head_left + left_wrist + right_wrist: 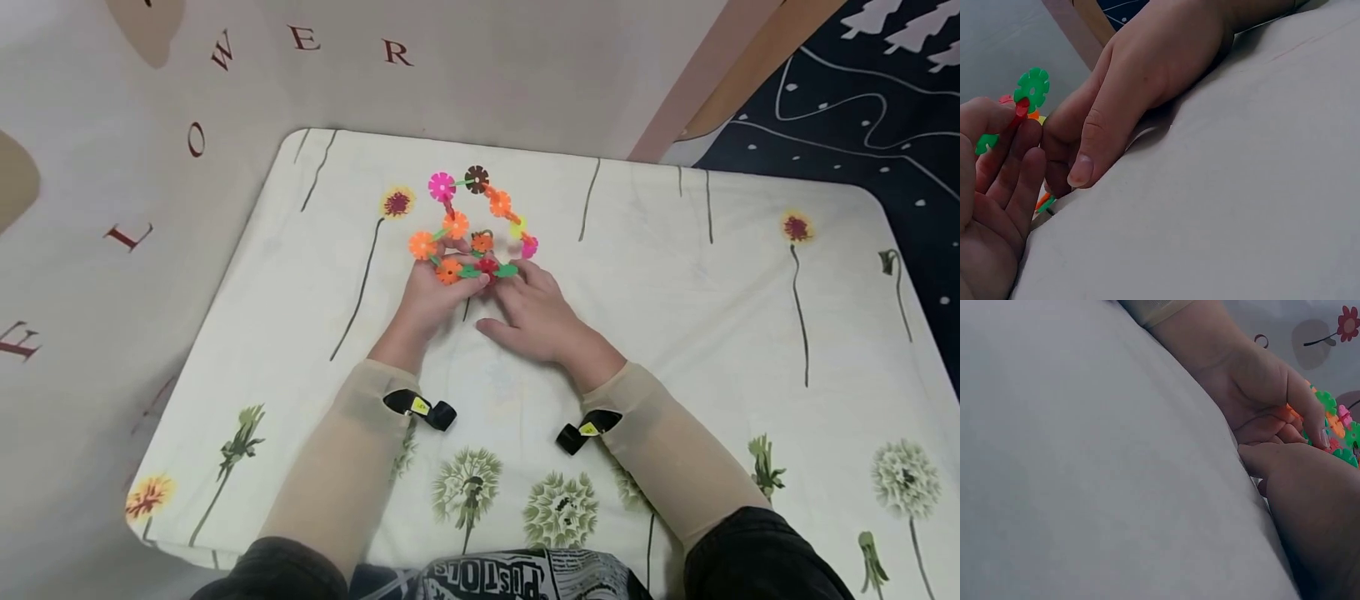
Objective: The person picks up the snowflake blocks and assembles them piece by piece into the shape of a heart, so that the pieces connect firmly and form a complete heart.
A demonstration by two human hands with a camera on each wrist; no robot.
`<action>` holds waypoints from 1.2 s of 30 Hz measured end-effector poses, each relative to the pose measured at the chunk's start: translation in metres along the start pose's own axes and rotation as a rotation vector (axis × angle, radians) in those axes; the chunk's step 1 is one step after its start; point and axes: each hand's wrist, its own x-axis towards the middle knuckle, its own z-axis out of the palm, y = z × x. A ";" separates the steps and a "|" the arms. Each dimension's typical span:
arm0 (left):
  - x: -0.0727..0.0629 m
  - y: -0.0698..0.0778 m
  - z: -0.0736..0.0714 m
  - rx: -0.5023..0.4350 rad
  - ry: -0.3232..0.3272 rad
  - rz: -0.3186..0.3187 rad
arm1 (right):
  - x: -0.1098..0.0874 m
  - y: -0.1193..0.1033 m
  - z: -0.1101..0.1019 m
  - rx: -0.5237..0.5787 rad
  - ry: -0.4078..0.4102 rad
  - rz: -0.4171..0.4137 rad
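Observation:
A ring-shaped chain of plastic snowflake discs (pixel 455 225) in orange, pink, brown, yellow, red and green is held over the middle of the table. My left hand (pixel 429 302) pinches its near side between thumb and fingers, at a red snowflake disc (pixel 487 267). In the left wrist view a green disc (pixel 1032 89) sticks up from that red piece. Close beside it, my right hand (pixel 543 321) has its fingertips near the chain's right green disc (pixel 507 271), thumb apart from the fingers. Whether those fingertips touch the chain is hidden.
A white tablecloth (pixel 675 308) printed with flowers and dandelions covers the table. Behind and left stands a pale wall (pixel 510 83) with printed letters. Dark patterned fabric (pixel 825 108) lies beyond the right corner. Each forearm wears a black strap with a small camera (pixel 444 415).

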 end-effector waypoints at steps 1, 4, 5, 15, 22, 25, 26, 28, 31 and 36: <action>0.000 0.000 0.000 0.015 0.004 0.006 | 0.000 0.000 0.000 -0.007 0.001 0.004; -0.001 0.001 0.001 0.036 0.009 0.008 | 0.001 0.001 0.001 -0.013 0.024 -0.001; -0.001 0.001 0.001 0.037 0.009 0.006 | 0.001 0.002 0.002 -0.012 0.036 -0.004; -0.002 0.001 0.001 0.019 0.007 -0.029 | 0.004 0.005 0.006 0.078 0.205 0.041; 0.000 0.000 0.002 0.005 0.018 -0.034 | 0.004 0.006 0.004 0.093 0.296 0.050; 0.001 0.000 0.002 0.004 0.021 -0.047 | 0.004 0.006 0.002 0.101 0.314 0.030; 0.000 0.000 0.002 0.006 0.021 -0.052 | 0.004 0.006 0.002 0.100 0.318 0.026; 0.000 0.001 0.001 0.014 0.020 -0.059 | 0.004 0.006 0.002 0.107 0.329 0.020; 0.000 0.003 0.001 0.010 0.016 -0.068 | 0.004 0.007 0.002 0.128 0.345 0.015; 0.001 0.003 0.001 -0.019 0.015 -0.071 | 0.003 0.008 0.003 0.244 0.410 0.036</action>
